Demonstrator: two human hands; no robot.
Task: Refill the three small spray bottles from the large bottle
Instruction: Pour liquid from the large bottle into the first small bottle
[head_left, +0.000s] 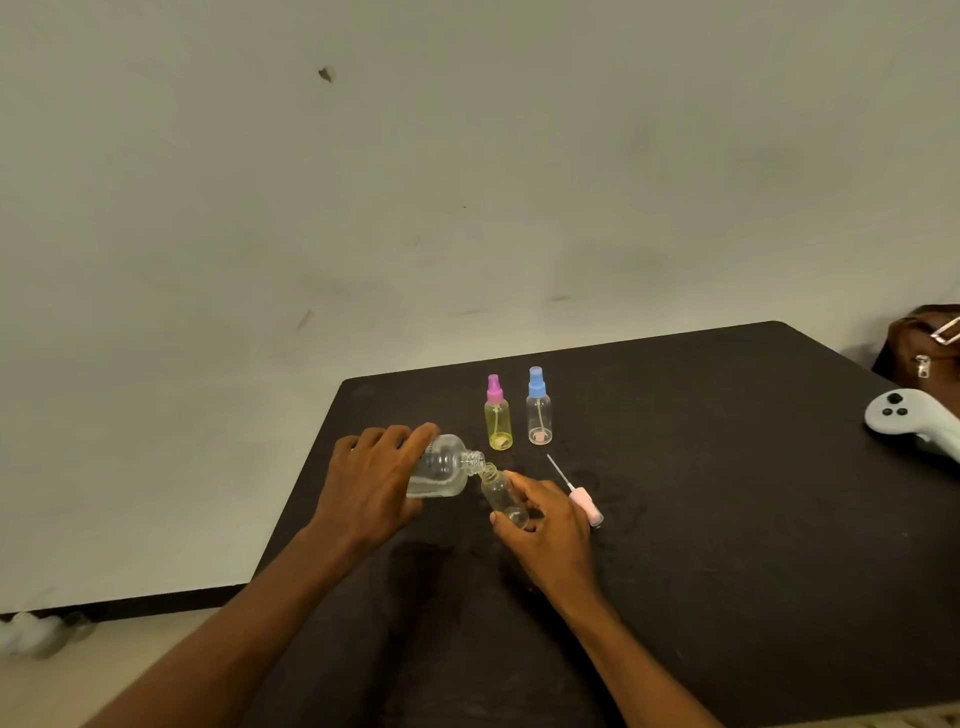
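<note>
While the left hand (374, 483) grips the large bottle (441, 467) tipped almost on its side just below the frame's centre, its open neck meets the mouth of the small clear bottle (503, 496), which the right hand (550, 530) pinches and leans toward it. This looks like the pour into the first of three: the yellow bottle (498, 423) and the blue-capped bottle (539, 418) stand capped just above. A pink spray head (586, 503) lies on the desk (727, 467) right of the hands. Next comes a slow tilt with the mouths aligned, stopping before it overflows, then refitting that head.
</note>
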